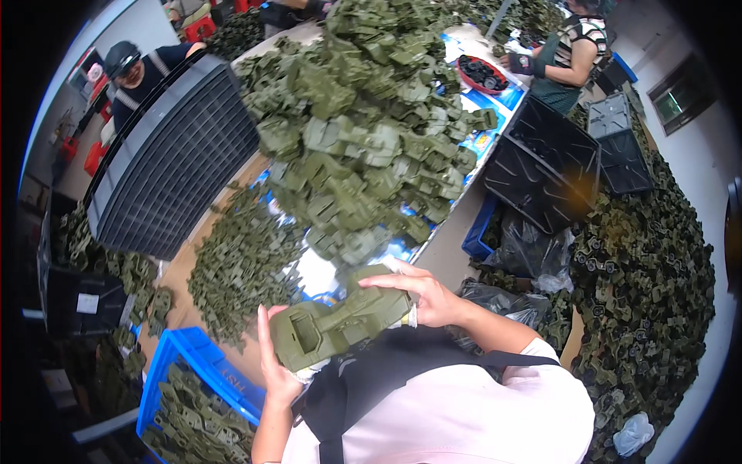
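Close in front of my body, both hands hold an olive-green moulded plastic vehicle body shell [352,319] by its two ends. My left hand [277,363] grips the left end, near a rectangular opening in the shell. At the opposite end is my right hand [425,295], its fingers over the top edge and whitish wrapping on some fingers. Beyond the shell, a high heap of similar green shells [348,155] covers the table. A lower heap of small green parts [239,263] lies to its left.
A blue crate [212,370] of green parts stands at my lower left. A black ribbed crate [178,162] rests on its side at the left table edge. Black crates [545,162] and part heaps [641,294] fill the right. Co-workers stand across, one beside a red basket [501,87].
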`<state>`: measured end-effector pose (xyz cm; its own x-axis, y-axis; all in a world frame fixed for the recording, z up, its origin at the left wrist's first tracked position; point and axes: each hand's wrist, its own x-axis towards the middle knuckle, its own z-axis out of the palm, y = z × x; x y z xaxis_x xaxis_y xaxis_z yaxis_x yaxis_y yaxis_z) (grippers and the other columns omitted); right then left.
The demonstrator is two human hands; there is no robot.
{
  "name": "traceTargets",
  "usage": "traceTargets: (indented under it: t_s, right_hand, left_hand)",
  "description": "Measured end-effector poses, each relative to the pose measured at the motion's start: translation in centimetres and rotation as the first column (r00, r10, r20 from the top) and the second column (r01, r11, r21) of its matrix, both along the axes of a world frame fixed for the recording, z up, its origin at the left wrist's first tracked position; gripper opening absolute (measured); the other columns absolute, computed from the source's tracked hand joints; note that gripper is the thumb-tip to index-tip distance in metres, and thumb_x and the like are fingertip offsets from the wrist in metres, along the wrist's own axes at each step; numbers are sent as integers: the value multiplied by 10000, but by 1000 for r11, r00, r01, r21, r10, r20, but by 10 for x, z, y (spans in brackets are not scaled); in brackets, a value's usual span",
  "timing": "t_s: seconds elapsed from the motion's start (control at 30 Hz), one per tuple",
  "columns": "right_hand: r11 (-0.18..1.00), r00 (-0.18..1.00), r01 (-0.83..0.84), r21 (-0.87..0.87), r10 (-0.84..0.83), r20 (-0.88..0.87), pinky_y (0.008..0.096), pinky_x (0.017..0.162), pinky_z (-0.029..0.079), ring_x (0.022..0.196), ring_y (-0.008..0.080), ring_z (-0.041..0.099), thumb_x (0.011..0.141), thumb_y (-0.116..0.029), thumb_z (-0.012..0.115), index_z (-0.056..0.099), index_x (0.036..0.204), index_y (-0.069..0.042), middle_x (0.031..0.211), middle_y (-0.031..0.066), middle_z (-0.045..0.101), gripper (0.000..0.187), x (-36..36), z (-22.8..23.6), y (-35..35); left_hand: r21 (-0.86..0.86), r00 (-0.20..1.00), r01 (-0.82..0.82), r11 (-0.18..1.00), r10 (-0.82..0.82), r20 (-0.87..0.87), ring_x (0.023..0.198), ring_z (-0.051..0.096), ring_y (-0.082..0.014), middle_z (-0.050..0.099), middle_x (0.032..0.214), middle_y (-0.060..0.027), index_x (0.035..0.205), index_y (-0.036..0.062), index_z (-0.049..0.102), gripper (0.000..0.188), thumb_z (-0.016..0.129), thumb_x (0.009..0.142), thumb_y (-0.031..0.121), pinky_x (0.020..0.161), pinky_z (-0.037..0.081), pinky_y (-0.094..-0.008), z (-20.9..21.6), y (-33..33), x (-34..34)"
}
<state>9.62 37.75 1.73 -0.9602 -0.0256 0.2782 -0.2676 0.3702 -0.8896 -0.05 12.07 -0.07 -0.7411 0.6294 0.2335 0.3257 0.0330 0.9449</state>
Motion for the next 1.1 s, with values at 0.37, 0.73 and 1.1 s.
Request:
traceTargets:
  t_s: [0.37,0.73,1.1]
  right_hand:
    - [53,27,977,-204,-991,-130,323,826,432,957,241,557,754,-77,646,534,1191,-138,1076,119,576,455,-33,-114,403]
    - [143,88,830,539,-988,126,405,954,348,1119,391,444,673,-183,675,211,1400,-119,1215,279,434,865,-141,-194,536]
    - [539,994,-70,-839,-32,-103,443,1052,187,1327,369,184,787,-722,313,-71,1417,-297,1451,236,106,851,-117,-35,96]
  left_hand:
    - [-389,929,-371,843,343,-141,1243,366,-286,416,1325,-162,1361,69,325,772,693,691,168,1048,240,-396,-24,48,-67]
    - [-644,765,-632,431,475,-434,1219,373,-301,436,1299,-141,1315,42,381,619,617,743,45,1026,260,-382,-18,-11,-56]
    - [-35,757,-245,969,169,-631,782,585,-202,626,873,-56,911,66,687,291,693,621,86,722,463,-331,26,163,-76]
